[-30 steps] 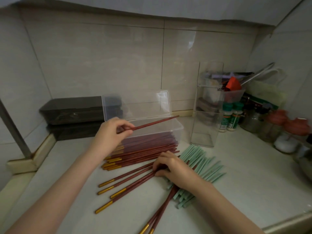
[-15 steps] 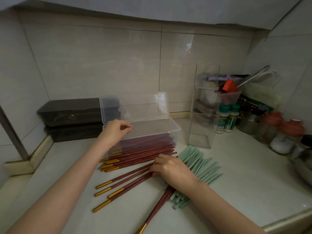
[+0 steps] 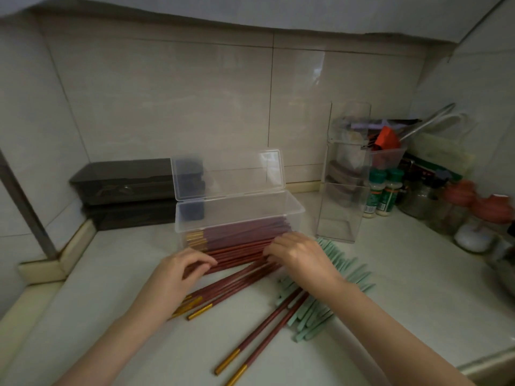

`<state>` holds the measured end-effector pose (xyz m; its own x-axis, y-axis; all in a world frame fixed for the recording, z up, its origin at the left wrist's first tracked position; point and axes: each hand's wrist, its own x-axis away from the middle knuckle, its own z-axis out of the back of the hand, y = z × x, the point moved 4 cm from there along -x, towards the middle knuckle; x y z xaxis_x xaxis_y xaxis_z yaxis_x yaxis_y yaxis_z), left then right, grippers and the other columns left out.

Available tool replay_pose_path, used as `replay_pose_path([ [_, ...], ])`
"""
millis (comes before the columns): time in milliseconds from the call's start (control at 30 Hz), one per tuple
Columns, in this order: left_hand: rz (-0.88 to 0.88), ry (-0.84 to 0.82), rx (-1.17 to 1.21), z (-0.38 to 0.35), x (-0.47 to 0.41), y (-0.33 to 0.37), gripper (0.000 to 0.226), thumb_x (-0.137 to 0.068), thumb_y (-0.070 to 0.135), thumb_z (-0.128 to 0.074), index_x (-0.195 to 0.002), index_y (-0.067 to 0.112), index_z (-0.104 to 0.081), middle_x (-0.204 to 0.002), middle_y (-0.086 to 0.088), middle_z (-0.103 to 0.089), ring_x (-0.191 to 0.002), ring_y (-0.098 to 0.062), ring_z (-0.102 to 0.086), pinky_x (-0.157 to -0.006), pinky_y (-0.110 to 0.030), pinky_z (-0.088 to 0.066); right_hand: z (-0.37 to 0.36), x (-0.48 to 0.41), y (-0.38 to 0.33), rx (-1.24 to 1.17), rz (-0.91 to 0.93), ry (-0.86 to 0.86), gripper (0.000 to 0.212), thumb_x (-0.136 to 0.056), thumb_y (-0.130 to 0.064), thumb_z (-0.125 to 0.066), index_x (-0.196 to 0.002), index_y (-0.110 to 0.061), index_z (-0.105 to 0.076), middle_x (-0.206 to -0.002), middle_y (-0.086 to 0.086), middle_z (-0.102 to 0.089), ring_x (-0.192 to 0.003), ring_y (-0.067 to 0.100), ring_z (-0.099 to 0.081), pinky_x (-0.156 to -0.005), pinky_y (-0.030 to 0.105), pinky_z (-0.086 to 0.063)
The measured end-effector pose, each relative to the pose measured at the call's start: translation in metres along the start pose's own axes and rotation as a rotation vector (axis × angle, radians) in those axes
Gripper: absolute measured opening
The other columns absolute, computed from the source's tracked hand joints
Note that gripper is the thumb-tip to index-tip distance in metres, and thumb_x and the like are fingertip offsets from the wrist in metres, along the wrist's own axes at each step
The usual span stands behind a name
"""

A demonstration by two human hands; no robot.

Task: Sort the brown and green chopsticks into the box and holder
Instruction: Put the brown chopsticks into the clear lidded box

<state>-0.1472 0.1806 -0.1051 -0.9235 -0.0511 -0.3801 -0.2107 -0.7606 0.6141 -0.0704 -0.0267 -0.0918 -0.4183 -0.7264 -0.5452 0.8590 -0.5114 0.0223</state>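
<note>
A clear box (image 3: pixel 289 215) with its lid up holds several brown, gold-tipped chopsticks. In front of it lies a bundle of brown chopsticks (image 3: pixel 239 253). My left hand (image 3: pixel 178 270) curls its fingers over the bundle's left end. My right hand (image 3: pixel 299 254) closes over its right end. More loose brown chopsticks (image 3: pixel 237 286) lie fanned below, and two others (image 3: pixel 259 338) point toward me. Green chopsticks (image 3: pixel 315 316) are spread under and to the right of my right wrist. The tall clear holder (image 3: pixel 341 218) stands empty right of the box.
Two dark stacked boxes (image 3: pixel 125 188) sit at the back left against the tiled wall. Spice bottles (image 3: pixel 381 196), jars (image 3: pixel 471 215) and a container of utensils (image 3: pixel 387 151) crowd the back right. The counter's front edge (image 3: pixel 485 363) runs at the lower right.
My left hand let a brown chopstick go into the box, then came down onto the bundle's left end. My right hand moved up from the loose chopsticks to the bundle's right end.
</note>
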Motion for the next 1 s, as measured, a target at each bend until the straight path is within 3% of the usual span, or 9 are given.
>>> replay_pose_path([
  [167, 0.063, -0.137, -0.009, -0.016, 0.005, -0.015, 0.031, -0.081, 0.015, -0.068, -0.077, 0.046, -0.063, -0.088, 0.012, -0.065, -0.083, -0.004, -0.062, -0.074, -0.018, -0.049, 0.040, -0.011, 0.028, -0.050, -0.114, 0.083, 0.004, -0.074, -0.013, -0.070, -0.078, -0.012, -0.069, -0.076, 0.001, -0.066, -0.073, 0.022, -0.062, -0.066, 0.033, -0.049],
  [400, 0.098, -0.170, 0.026, -0.020, 0.005, -0.016, 0.031, -0.076, 0.011, -0.073, -0.079, 0.040, -0.062, -0.081, 0.006, -0.064, -0.086, -0.006, -0.056, -0.063, -0.009, -0.042, 0.078, -0.037, 0.061, -0.133, -0.300, 0.233, 0.006, -0.080, -0.006, -0.068, -0.085, -0.009, -0.068, -0.083, 0.001, -0.063, -0.082, 0.019, -0.057, -0.072, 0.036, -0.046],
  [600, 0.175, -0.195, 0.051, -0.022, 0.004, -0.016, 0.016, -0.077, 0.011, -0.071, -0.089, 0.021, -0.071, -0.085, -0.001, -0.065, -0.078, -0.014, -0.060, -0.066, -0.016, -0.047, 0.043, -0.070, 0.062, -0.144, -0.353, 0.016, 0.008, -0.081, -0.006, -0.066, -0.086, -0.010, -0.069, -0.087, 0.002, -0.064, -0.086, 0.021, -0.058, -0.077, 0.037, -0.048],
  [767, 0.159, -0.188, 0.068, -0.021, 0.005, -0.017, 0.012, -0.076, 0.010, -0.072, -0.082, 0.021, -0.070, -0.076, 0.004, -0.060, -0.076, -0.002, -0.055, -0.060, -0.009, -0.041, 0.014, -0.072, 0.055, -0.277, -0.333, -0.158, 0.011, -0.086, -0.001, -0.061, -0.091, -0.004, -0.071, -0.096, 0.009, -0.066, -0.091, 0.024, -0.060, -0.082, 0.032, -0.046],
  [933, 0.100, -0.135, 0.014, -0.021, 0.007, -0.014, 0.017, -0.079, 0.010, -0.069, -0.077, 0.026, -0.065, -0.075, 0.007, -0.057, -0.077, 0.002, -0.053, -0.060, -0.007, -0.038, 0.012, -0.059, 0.054, -0.329, -0.346, -0.016, 0.014, -0.087, 0.001, -0.059, -0.093, -0.001, -0.072, -0.102, 0.012, -0.065, -0.097, 0.024, -0.059, -0.084, 0.022, -0.040],
  [1000, 0.093, -0.102, -0.003, -0.021, 0.006, -0.017, 0.022, -0.079, 0.010, -0.069, -0.075, 0.031, -0.062, -0.078, 0.006, -0.057, -0.081, -0.001, -0.053, -0.062, -0.008, -0.040, 0.016, -0.050, 0.048, -0.308, -0.305, 0.079, 0.012, -0.085, -0.001, -0.061, -0.090, -0.003, -0.072, -0.097, 0.010, -0.065, -0.092, 0.022, -0.060, -0.082, 0.024, -0.042],
])
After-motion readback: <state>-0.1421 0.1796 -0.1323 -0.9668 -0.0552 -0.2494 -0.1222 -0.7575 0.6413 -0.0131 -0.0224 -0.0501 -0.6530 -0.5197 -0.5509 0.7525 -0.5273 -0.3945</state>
